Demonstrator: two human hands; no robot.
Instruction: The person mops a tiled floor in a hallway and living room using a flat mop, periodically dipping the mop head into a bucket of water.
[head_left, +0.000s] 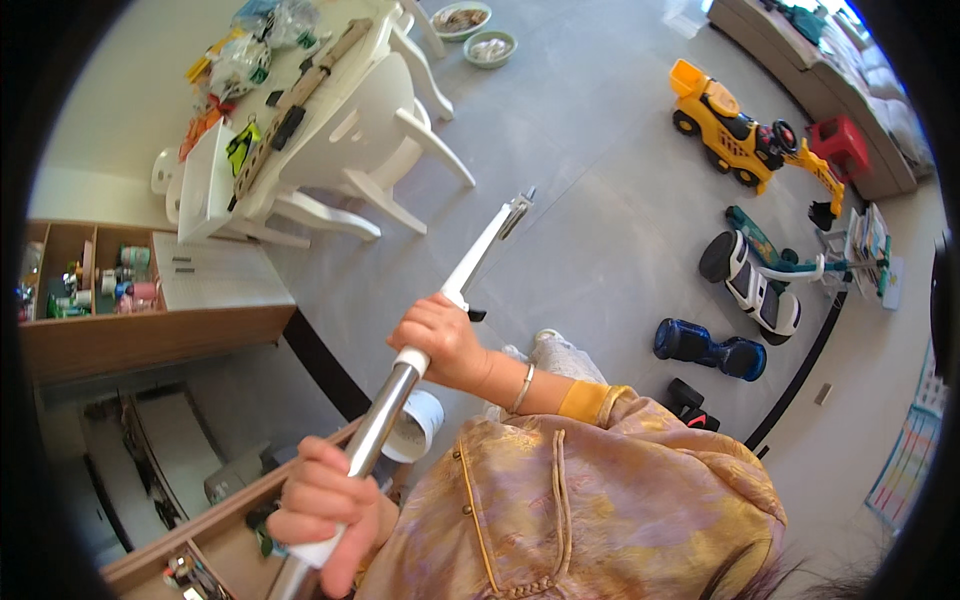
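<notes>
Both my hands grip a long-handled tool with a silver metal tube (384, 420), held at a slant across my front. My right hand (439, 341) wraps the white section at mid-length, and a bracelet (523, 388) circles that wrist. Lower down, my left hand (326, 499) closes around the pole near a white collar, its thumb pointing down. Beyond my right hand a slim white arm (480, 251) runs up to a narrow end piece with a metal tip (525, 202), raised over the grey floor. A small black lever (476, 316) juts out beside that hand.
A white chair (360, 135) stands by a table (341, 71) loaded with bags and a long beige object (330, 64). Rightward are a yellow ride-on digger (727, 127), hoverboards (709, 349), a scooter (757, 240) and a sofa (817, 75). A white container (420, 420) stands near the pole.
</notes>
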